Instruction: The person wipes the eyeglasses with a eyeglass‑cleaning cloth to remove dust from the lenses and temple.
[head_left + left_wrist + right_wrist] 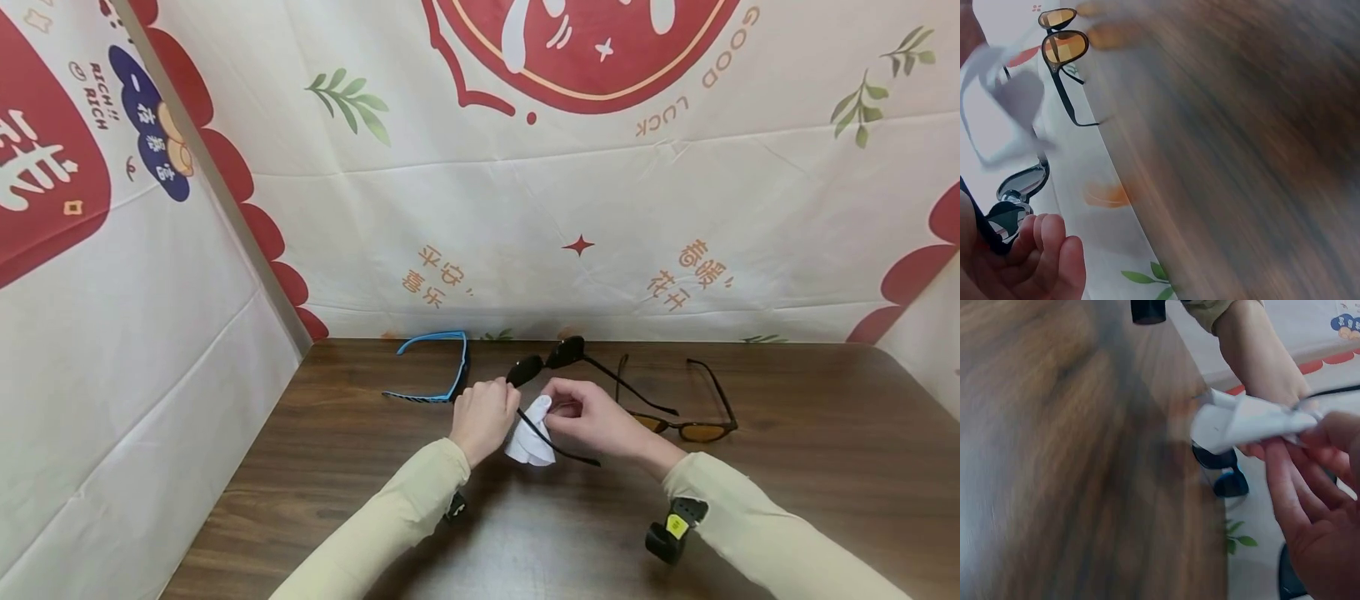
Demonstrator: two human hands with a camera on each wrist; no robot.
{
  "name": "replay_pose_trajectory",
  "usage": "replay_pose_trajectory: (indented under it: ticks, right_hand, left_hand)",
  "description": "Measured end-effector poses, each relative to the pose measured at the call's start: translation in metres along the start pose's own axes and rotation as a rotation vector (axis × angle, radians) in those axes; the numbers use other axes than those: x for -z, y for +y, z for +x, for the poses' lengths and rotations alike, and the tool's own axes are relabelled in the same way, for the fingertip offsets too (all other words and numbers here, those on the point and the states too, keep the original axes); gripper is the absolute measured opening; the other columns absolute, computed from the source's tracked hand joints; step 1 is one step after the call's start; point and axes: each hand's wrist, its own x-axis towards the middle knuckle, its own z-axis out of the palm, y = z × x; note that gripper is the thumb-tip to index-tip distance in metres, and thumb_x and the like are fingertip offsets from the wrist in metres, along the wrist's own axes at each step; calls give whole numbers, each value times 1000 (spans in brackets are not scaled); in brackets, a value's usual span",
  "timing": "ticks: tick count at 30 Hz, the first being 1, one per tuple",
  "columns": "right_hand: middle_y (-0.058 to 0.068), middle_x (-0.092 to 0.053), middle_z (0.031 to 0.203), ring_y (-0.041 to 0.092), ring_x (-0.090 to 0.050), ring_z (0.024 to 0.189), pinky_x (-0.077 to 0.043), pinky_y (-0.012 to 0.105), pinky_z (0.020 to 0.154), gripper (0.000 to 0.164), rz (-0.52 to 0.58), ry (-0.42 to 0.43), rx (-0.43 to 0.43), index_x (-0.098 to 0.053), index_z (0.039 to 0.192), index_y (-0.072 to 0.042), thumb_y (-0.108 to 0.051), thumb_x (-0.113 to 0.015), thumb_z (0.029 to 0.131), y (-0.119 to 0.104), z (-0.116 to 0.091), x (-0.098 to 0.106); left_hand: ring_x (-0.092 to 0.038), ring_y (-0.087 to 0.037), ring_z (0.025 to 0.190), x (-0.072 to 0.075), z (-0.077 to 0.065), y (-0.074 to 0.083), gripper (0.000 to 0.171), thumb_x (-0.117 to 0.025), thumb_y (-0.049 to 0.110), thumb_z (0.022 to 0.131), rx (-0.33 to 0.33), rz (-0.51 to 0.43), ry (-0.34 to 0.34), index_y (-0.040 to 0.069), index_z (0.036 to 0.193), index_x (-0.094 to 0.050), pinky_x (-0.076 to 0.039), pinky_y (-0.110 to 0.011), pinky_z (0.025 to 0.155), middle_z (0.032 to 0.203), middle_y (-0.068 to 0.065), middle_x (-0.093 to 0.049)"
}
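Head view: left hand (pixel 482 419) grips the black sunglasses (pixel 564 353) above the tabletop (pixel 337 467), right hand (pixel 600 419) pinching a white cloth (pixel 531 447) by one temple arm (pixel 577 457); blue-framed pair (pixel 462 367) left, amber-lensed pair (pixel 702 432) right!

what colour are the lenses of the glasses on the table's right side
The lenses are amber-orange, clearest in the left wrist view.

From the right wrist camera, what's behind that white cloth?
Behind the white cloth, parts of the left hand and the blue-framed sunglasses show past its edges. Whatever the cloth covers there cannot be seen.
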Motion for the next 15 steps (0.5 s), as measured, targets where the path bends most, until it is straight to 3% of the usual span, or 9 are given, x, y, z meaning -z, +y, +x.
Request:
replay_pose_trajectory:
  ticks: [7, 15]
  right_hand:
    - [-4, -61, 84, 10, -58, 74, -52, 28, 66, 19, -125, -221, 123, -63, 91, -13, 5, -62, 85, -13, -10, 17]
    - [-7, -62, 84, 8, -60, 74, -53, 28, 64, 18, -104, -372, 184, -63, 92, -18, 0, -64, 88, -33, -32, 35]
  left_hand:
    - [-40, -14, 42, 3, 1, -9, 35, -46, 17, 97, -40, 36, 18, 15, 62, -46, -31, -27, 39, 50, 4, -37]
    - [-38, -15, 40, 6, 0, -15, 33, -45, 14, 96, -72, 71, 33, 14, 63, -44, -32, -28, 40, 51, 3, -37]
